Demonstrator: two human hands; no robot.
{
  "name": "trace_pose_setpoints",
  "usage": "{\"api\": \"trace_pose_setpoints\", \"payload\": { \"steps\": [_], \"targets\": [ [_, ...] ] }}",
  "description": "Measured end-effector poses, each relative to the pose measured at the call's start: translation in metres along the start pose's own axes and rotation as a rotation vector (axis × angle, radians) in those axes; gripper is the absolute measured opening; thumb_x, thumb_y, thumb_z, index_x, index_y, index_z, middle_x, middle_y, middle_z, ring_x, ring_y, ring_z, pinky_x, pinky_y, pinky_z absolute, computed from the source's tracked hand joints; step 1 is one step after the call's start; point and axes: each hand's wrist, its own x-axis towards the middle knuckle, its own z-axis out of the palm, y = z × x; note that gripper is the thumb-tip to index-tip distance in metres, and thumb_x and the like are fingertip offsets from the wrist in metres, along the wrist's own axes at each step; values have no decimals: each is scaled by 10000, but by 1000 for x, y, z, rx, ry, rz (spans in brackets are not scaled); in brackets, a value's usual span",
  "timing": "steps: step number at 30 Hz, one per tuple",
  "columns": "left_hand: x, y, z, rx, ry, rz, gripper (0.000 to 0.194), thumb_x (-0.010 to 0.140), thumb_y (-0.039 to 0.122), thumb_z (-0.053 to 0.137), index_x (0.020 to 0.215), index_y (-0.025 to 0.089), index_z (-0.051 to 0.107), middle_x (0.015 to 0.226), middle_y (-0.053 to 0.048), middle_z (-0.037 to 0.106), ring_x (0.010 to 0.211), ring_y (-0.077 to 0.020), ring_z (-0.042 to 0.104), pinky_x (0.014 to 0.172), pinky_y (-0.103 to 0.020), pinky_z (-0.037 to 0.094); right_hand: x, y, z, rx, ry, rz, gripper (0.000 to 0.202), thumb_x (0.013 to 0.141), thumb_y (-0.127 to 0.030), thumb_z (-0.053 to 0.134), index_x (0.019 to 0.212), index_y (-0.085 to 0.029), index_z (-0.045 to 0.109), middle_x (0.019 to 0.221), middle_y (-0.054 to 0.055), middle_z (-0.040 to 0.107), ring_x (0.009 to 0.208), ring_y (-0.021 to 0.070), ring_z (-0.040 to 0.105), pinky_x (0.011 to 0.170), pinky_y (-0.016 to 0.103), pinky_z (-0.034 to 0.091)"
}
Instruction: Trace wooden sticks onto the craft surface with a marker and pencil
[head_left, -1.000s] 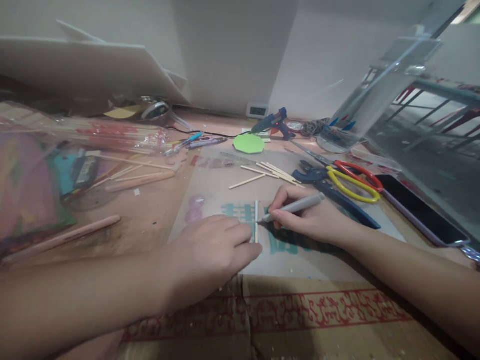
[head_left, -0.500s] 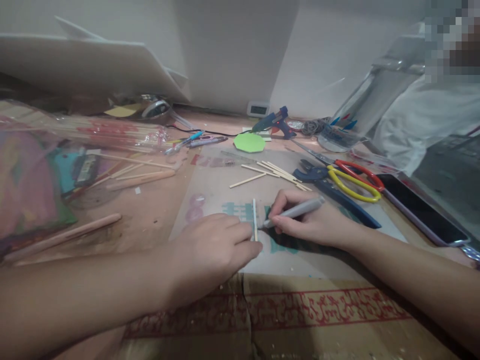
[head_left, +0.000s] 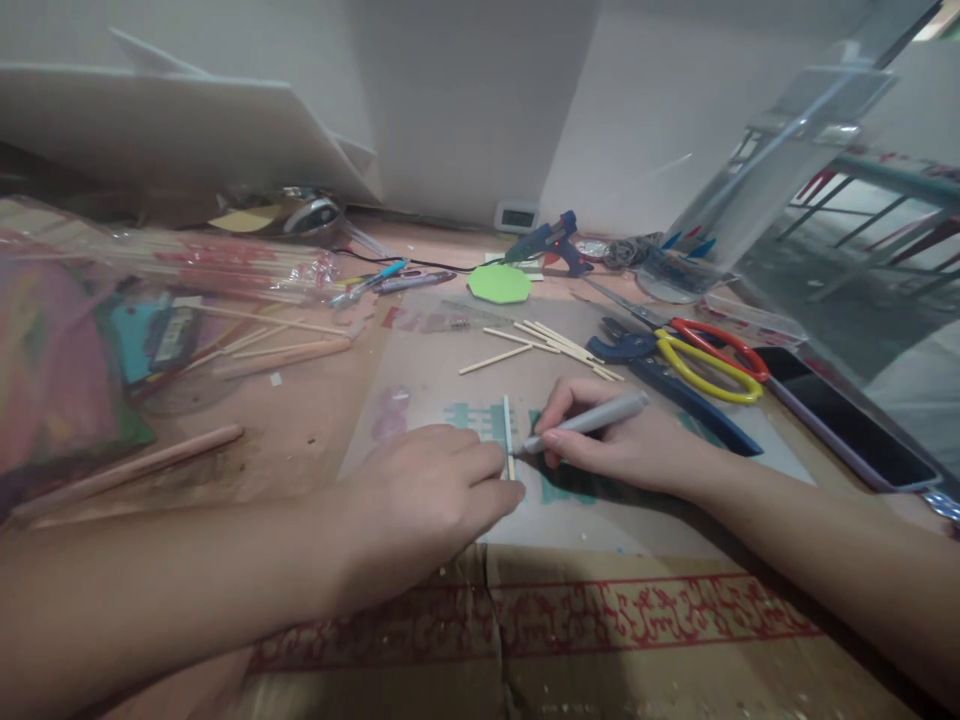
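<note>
A short thin wooden stick (head_left: 508, 425), its upper part bluish white and its lower end bare, is pinched at the near end by my left hand (head_left: 442, 490). My right hand (head_left: 600, 430) is closed around a grey marker pen (head_left: 600, 415), whose tip touches or almost touches the stick's side. Beneath both hands lies a pale translucent sheet (head_left: 435, 380) with green printed shapes (head_left: 480, 418) on it. Several plain cut sticks (head_left: 555, 342) are scattered just beyond my hands. The tips of my left fingers are partly hidden.
Right of the sticks lie blue-handled pliers (head_left: 675, 390), scissors (head_left: 712, 365) with red and yellow handles, and a phone (head_left: 847, 420). Behind are a green paper octagon (head_left: 499, 284), a glue gun (head_left: 551, 243) and a clear container (head_left: 697, 240). Bagged sticks (head_left: 187, 260) fill the left.
The pen tip has shifted slightly left and down along the stick. My left hand stays put. A person in white at the right has mostly moved out of view.
</note>
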Motion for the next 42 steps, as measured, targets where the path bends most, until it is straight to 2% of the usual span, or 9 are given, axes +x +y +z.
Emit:
{"api": "trace_pose_setpoints", "payload": {
  "steps": [4, 7, 12, 17, 20, 24, 31, 37, 42],
  "targets": [
    [0, -1, 2, 12, 19, 4, 221, 1023, 131, 479, 1044, 171, 695, 854, -36, 637, 752, -221, 529, 660, -342, 309, -1, 1, 0, 38, -16, 26, 154, 831, -280, 730, 794, -198, 606, 688, 19, 712, 604, 140, 640, 525, 226, 478],
    [0, -1, 2, 9, 7, -2, 239, 1029, 131, 463, 1044, 175, 697, 850, -33, 636, 751, -216, 526, 662, -342, 313, 0, 0, -1, -16, 38, 7, 132, 833, -252, 717, 787, -194, 608, 669, 10, 697, 578, 121, 604, 502, 209, 452],
    [0, -1, 0, 0, 19, 5, 245, 1030, 133, 459, 1052, 171, 700, 888, -38, 656, 783, -220, 538, 699, -346, 338, 0, 2, -2, 4, -15, -28, 147, 856, -270, 716, 805, -188, 604, 684, 20, 715, 585, 125, 625, 517, 210, 476],
    [-2, 0, 1, 8, 6, -11, 255, 1033, 154, 456, 1046, 178, 710, 868, -31, 656, 755, -223, 552, 675, -351, 351, 1, 4, -1, -37, 26, -67, 149, 863, -282, 720, 810, -191, 614, 677, 13, 709, 573, 127, 629, 504, 208, 461],
    [-4, 1, 4, 31, 45, -15, 310, 1054, 164, 399, 1071, 175, 708, 956, -46, 685, 848, -235, 592, 738, -360, 397, 0, 4, -1, -21, 12, -69, 136, 874, -283, 709, 829, -190, 621, 700, 24, 724, 589, 133, 645, 515, 215, 475],
    [-6, 1, 6, 64, 136, -4, 434, 1081, 151, 274, 1076, 155, 708, 1001, -64, 709, 896, -237, 611, 801, -369, 433, 0, 5, -2, -40, 70, -71, 128, 879, -267, 700, 816, -195, 616, 682, 24, 731, 576, 136, 645, 505, 219, 467],
    [-1, -3, -1, 47, 138, 33, 392, 1080, 160, 338, 1048, 130, 728, 983, -76, 725, 868, -234, 635, 777, -360, 476, 1, 6, -2, -105, 161, -81, 133, 885, -252, 695, 797, -202, 609, 661, 14, 728, 578, 140, 652, 509, 226, 471],
    [-1, -1, 1, 63, 153, 40, 385, 1079, 157, 343, 1043, 130, 725, 985, -75, 733, 869, -234, 645, 769, -360, 486, -1, 5, -2, -42, 66, -117, 120, 928, -294, 659, 858, -199, 633, 771, 49, 780, 692, 172, 724, 606, 257, 542],
    [-1, -1, 4, 77, 162, 31, 375, 1080, 162, 350, 1029, 138, 720, 981, -69, 735, 869, -226, 643, 768, -353, 482, 0, 4, -1, -68, 52, -74, 147, 901, -302, 683, 810, -202, 626, 746, 45, 773, 638, 164, 706, 554, 244, 516]
  ]
}}
